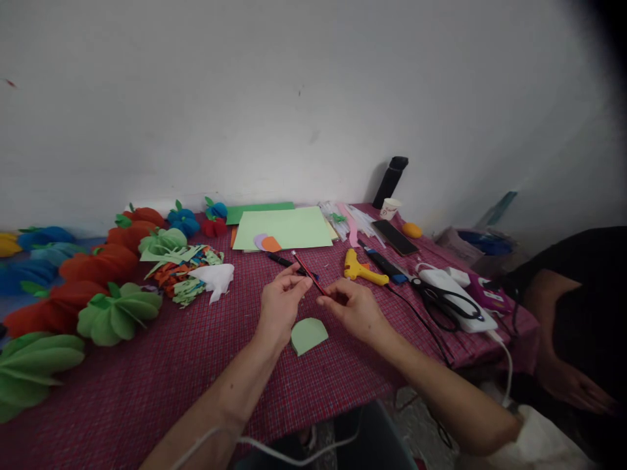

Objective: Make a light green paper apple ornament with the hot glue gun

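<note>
Between my two hands is a slim red-and-black pencil [304, 266], slanting down to the right, its pale end pointing away from me. My left hand [284, 300] pinches it around the middle with thumb and fingers. The lower end is in the closed fingertips of my right hand [357, 310], which partly hide it. Just below the hands lies a small light-green paper piece [308, 335] with a rounded edge, perhaps several layers. Behind my left hand a black pen [279, 259] rests on the checked cloth [215, 365].
Paper pumpkins [98, 262] crowd the left, beside paper scraps [189, 277]. Green sheets [289, 225] lie at the back. To the right are a yellow glue gun [365, 269], a utility knife [386, 266], scissors [445, 303], a power strip [453, 294] and a phone [396, 236]. Another person's arm [551, 326] shows far right.
</note>
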`<act>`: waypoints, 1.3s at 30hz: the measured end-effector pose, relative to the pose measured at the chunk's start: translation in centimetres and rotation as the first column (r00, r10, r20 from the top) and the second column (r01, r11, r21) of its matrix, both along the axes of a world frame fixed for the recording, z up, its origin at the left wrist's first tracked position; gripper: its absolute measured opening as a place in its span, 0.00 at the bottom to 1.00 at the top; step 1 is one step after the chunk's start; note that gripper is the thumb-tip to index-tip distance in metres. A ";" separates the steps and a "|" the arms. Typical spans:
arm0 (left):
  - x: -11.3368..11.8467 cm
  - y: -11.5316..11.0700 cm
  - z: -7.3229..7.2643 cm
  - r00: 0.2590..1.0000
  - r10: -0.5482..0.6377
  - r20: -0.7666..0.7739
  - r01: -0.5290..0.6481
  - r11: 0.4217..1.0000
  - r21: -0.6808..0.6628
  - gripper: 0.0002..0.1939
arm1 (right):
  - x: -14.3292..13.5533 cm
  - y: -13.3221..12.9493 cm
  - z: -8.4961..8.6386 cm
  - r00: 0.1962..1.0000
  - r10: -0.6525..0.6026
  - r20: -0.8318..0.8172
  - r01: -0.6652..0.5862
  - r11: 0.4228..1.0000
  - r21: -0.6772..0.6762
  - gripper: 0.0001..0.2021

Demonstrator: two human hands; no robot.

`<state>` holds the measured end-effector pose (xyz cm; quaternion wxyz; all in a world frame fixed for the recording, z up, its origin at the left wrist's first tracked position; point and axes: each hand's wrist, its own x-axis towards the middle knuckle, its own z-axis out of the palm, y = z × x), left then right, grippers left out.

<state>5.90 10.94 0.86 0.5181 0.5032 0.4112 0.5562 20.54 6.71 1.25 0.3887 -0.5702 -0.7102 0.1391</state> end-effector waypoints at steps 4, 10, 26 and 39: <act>-0.3 0.2 0.3 0.999 0.026 -0.037 -0.025 0.999 0.028 0.04 | 0.3 0.5 -0.4 0.998 -0.041 -0.050 0.041 0.999 -0.004 0.06; -0.5 0.3 0.6 0.997 0.026 0.078 -0.019 0.996 -0.091 0.08 | 0.4 0.8 0.0 0.974 -0.022 -0.226 0.006 0.997 -0.072 0.09; -0.4 0.3 0.9 0.985 -0.029 0.168 0.054 0.988 -0.145 0.09 | 0.1 1.0 0.6 0.926 0.123 -0.357 -0.222 0.942 -0.252 0.13; -0.5 0.5 0.8 0.997 -0.031 0.076 0.040 0.991 -0.124 0.06 | 0.2 1.2 0.4 0.992 0.041 -0.117 -0.056 0.990 -0.132 0.09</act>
